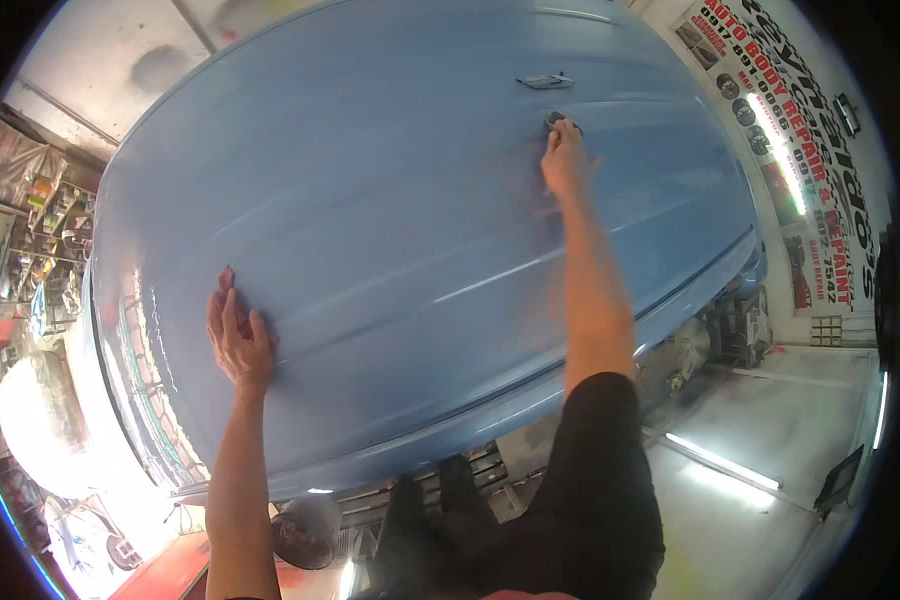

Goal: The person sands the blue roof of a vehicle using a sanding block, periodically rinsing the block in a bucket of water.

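A broad blue car body panel (410,190) with long ridges fills most of the view. My left hand (240,340) lies on its left part, fingers slightly bent and apart, with a small reddish pad (226,276) at the fingertips. My right hand (568,160), blurred by motion, is closed on a small dark pad (557,120) against the upper right of the panel, arm stretched forward. Just beyond it sits a small, thin grey object (545,81), too small to name. What lies under my left palm is hidden.
Cluttered shelves (55,225) stand at the left beside bright glare. A large printed banner (790,150) is on the right, near fluorescent tubes (720,460). My dark-clothed legs and a slatted metal structure (485,465) show beyond the panel's near edge (390,455).
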A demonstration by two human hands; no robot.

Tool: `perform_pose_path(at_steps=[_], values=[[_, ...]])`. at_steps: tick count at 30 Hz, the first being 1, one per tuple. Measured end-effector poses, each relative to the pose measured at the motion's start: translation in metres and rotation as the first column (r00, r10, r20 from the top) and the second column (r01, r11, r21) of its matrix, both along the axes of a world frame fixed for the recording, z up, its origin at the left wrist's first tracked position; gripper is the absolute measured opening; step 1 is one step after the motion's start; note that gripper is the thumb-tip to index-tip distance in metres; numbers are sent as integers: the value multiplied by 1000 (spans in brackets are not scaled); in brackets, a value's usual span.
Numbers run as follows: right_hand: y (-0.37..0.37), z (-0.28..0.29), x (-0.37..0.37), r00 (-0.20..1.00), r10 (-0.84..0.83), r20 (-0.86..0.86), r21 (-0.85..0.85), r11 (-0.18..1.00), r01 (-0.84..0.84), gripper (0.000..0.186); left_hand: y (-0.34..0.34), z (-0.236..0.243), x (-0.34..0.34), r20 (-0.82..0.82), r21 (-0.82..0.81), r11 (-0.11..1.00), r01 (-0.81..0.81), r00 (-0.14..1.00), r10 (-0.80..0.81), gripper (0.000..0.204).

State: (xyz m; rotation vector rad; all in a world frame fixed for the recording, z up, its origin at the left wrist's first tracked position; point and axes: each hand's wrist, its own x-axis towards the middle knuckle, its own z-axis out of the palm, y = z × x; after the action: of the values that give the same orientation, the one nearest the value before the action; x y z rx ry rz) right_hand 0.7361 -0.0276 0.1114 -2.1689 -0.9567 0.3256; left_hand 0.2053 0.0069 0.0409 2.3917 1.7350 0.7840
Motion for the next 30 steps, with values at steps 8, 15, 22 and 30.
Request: perform_pose_path(at_steps=[8,15,22,30], values=[[20,-63,-60,824,291,487,-67,953,-297,49,0,-4,-24,-88,33,997,-65,994,68,48],[56,-70,-71,861,58,505,-23,998,-54,45,-3,-1,-1,-27,-6,996,-88,996,88,50],[23,-69,11,866,108,488,30,990,-140,39,-6,7,11,-9,-47,995,-93,996,93,51],[99,-94,-254,724,389,570,204,787,-583,31,-3,11,5,30,-41,994,-98,995,99,49]])
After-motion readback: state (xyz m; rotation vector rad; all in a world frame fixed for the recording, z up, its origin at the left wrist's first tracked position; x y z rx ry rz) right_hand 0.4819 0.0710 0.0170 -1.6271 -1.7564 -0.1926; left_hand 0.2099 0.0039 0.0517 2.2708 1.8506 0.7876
